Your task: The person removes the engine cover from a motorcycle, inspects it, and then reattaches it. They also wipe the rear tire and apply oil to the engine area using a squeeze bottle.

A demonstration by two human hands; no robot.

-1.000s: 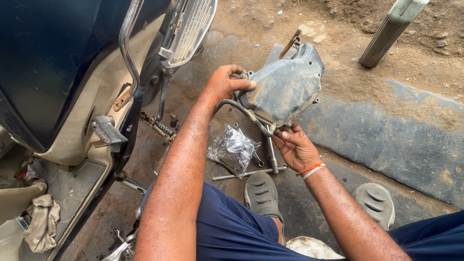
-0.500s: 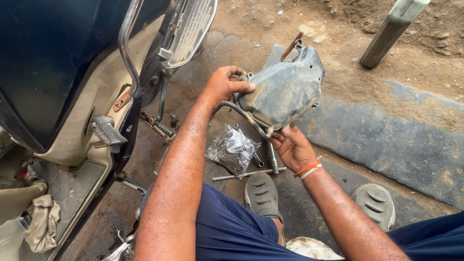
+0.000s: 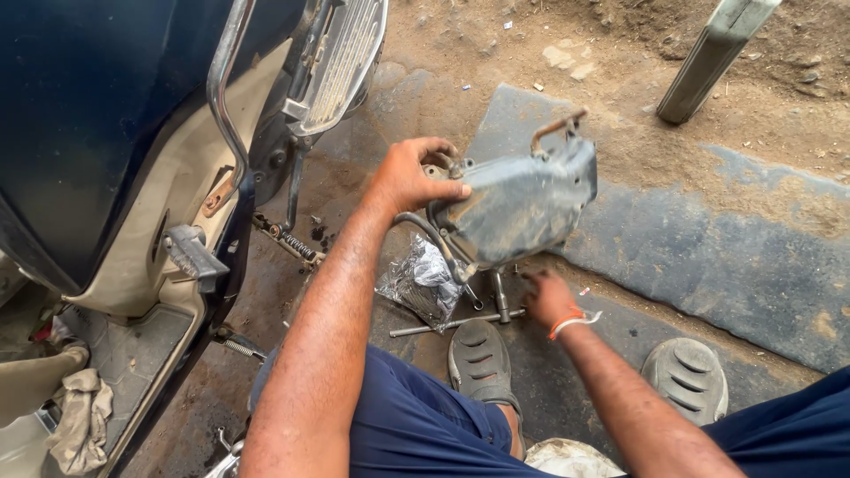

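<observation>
Gripping a dusty grey metal tank (image 3: 518,208) by its upper left corner, the left hand (image 3: 412,174) holds the part up off the ground, tilted, a rusty bracket sticking from its top edge. At far left stands a dark blue scooter (image 3: 97,115) with a cream inner panel, its footrest (image 3: 188,252) folded out and a rag (image 3: 80,420) lying on the floorboard. Between scooter and tank, a spring (image 3: 297,245) and small fittings lie on oily ground, and a crumpled plastic bag (image 3: 423,281) sits just under the tank. A long rod (image 3: 456,323) and a socket tool (image 3: 500,296) rest beside the bag.

Half a second ago the right hand (image 3: 549,296) was cupped under the tank's lower edge; it has since dropped away and now hovers low by the tools, fingers loosely spread, seemingly empty, though the view is too blurred to be sure. That leaves the tank carried by the left hand alone. Grey sandals (image 3: 478,358) frame the spot, with a grey mat (image 3: 708,257) and a post (image 3: 713,53) on dirt at right.
</observation>
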